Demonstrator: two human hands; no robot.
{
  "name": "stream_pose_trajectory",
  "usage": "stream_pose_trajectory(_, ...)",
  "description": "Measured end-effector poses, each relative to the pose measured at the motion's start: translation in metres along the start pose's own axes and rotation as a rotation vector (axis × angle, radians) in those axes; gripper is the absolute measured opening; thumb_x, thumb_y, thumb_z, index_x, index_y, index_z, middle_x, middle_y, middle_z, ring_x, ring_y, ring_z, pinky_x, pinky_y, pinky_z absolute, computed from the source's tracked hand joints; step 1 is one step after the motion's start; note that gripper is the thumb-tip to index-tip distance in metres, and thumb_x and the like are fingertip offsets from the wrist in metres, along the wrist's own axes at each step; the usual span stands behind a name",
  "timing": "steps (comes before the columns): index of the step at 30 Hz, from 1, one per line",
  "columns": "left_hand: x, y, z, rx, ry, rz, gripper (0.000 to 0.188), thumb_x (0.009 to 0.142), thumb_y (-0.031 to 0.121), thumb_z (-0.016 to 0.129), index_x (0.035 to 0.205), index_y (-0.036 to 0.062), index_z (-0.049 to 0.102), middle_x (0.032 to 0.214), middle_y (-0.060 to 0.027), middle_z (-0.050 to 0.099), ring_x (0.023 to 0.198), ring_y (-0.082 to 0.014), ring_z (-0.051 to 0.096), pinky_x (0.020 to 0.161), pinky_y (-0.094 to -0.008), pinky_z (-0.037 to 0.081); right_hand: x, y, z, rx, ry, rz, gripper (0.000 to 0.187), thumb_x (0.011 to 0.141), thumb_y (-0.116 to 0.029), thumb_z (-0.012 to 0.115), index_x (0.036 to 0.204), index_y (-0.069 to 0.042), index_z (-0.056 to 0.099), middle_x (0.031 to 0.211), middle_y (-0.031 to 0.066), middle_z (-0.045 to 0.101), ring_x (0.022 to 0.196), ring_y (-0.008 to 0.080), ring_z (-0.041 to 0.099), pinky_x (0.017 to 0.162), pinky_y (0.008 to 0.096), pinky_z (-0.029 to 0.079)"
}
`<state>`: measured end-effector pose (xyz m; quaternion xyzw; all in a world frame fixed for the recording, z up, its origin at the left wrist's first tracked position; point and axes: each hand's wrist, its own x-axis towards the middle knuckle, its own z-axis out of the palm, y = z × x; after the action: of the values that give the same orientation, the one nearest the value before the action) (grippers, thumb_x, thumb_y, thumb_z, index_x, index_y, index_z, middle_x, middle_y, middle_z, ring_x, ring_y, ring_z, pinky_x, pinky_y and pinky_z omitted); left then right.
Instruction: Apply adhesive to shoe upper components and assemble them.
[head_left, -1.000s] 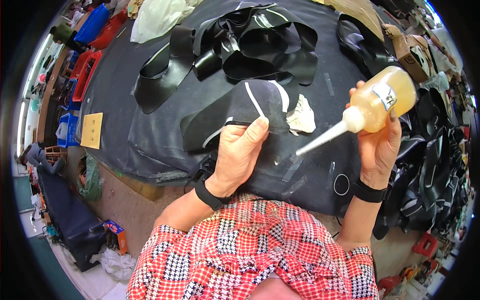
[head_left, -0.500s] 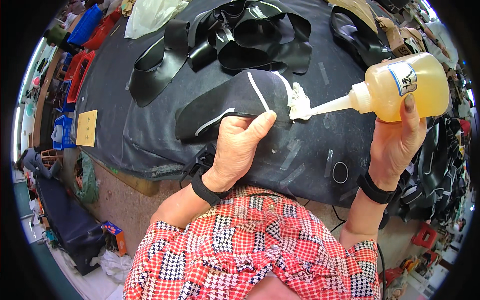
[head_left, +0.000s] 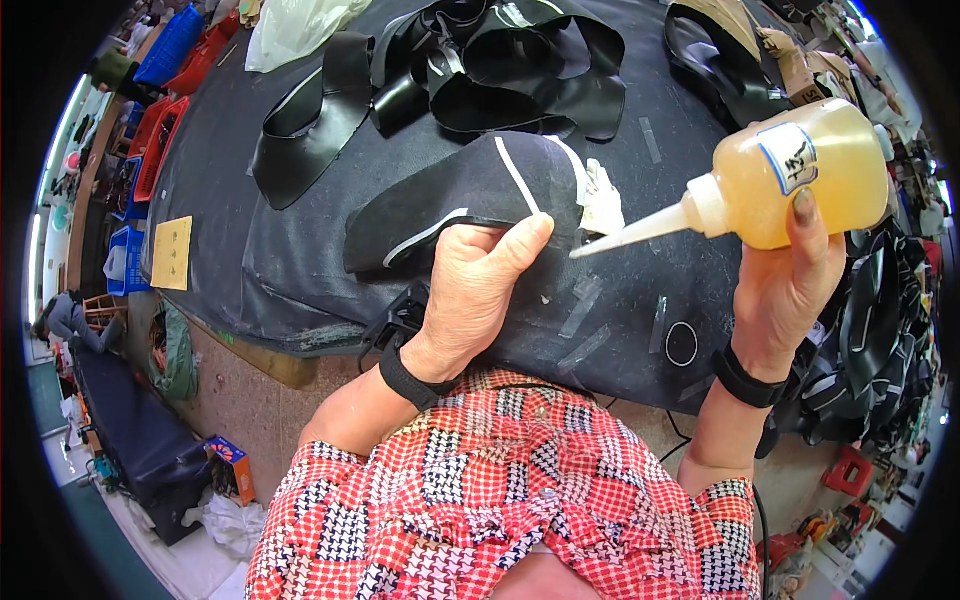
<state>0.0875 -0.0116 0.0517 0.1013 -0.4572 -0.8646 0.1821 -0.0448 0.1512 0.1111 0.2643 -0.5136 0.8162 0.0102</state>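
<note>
White-striped black fabric piece [head_left: 450, 195] lies on the dark-covered table [head_left: 300, 270], its near edge pinched between the left hand's [head_left: 470, 295] thumb and fingers. The right hand [head_left: 785, 290] grips a squeeze bottle [head_left: 815, 185] of yellowish liquid, nozzle [head_left: 635, 230] just beside a crumpled white wad [head_left: 602, 203]. Beyond, I see glossy black strips [head_left: 597, 95] heaped.

Right of frame: your right hand [head_left: 785, 290], fingers mostly hidden behind bottle [head_left: 765, 195]. Top centre: strips [head_left: 597, 98] cut off.
</note>
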Motion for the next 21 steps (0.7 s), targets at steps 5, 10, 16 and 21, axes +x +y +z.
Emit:
stream_pose_trajectory(5, 0.003, -0.001, 0.002, -0.018, 0.021, 0.000, 0.024, 0.086, 0.013, 0.055, 0.101, -0.0049, 0.058, 0.095, -0.0066, 0.061, 0.082, -0.0107, 0.056, 0.075, -0.0231, 0.045, 0.005, -0.002, -0.005, -0.005, 0.075, 0.003, 0.039, 0.078, -0.014, 0.065, 0.110, 0.003, 0.050, 0.103, 0.0090, 0.058, 0.093, 0.0161, 0.057, 0.084, 0.0312, 0.045)
stream_pose_trajectory(10, 0.004, -0.001, 0.001, -0.025, 0.019, -0.015, 0.024, 0.085, 0.013, 0.056, 0.102, -0.0050, 0.058, 0.096, -0.0067, 0.061, 0.083, -0.0103, 0.056, 0.076, -0.0230, 0.044, 0.009, 0.007, -0.010, -0.053, 0.089, 0.027, 0.042, 0.082, -0.021, 0.061, 0.116, -0.002, 0.047, 0.109, 0.0070, 0.056, 0.103, 0.0159, 0.054, 0.088, 0.0328, 0.042)
stream_pose_trajectory(16, 0.006, -0.002, 0.001, -0.007, 0.021, -0.020, 0.024, 0.085, 0.013, 0.056, 0.102, -0.0046, 0.058, 0.097, -0.0065, 0.061, 0.084, -0.0100, 0.055, 0.077, -0.0230, 0.044, 0.010, 0.012, -0.011, -0.080, 0.059, 0.033, 0.043, 0.082, -0.022, 0.061, 0.117, -0.003, 0.047, 0.108, 0.0061, 0.056, 0.101, 0.0158, 0.054, 0.085, 0.0317, 0.042)
stream_pose_trajectory(21, 0.009, -0.003, 0.002, 0.001, 0.014, -0.016, 0.024, 0.085, 0.013, 0.057, 0.101, -0.0044, 0.058, 0.096, -0.0064, 0.061, 0.084, -0.0101, 0.055, 0.077, -0.0231, 0.043, 0.010, 0.012, -0.013, -0.087, 0.067, 0.039, 0.045, 0.082, -0.022, 0.061, 0.118, -0.001, 0.045, 0.109, 0.0076, 0.056, 0.102, 0.0170, 0.054, 0.087, 0.0334, 0.043)
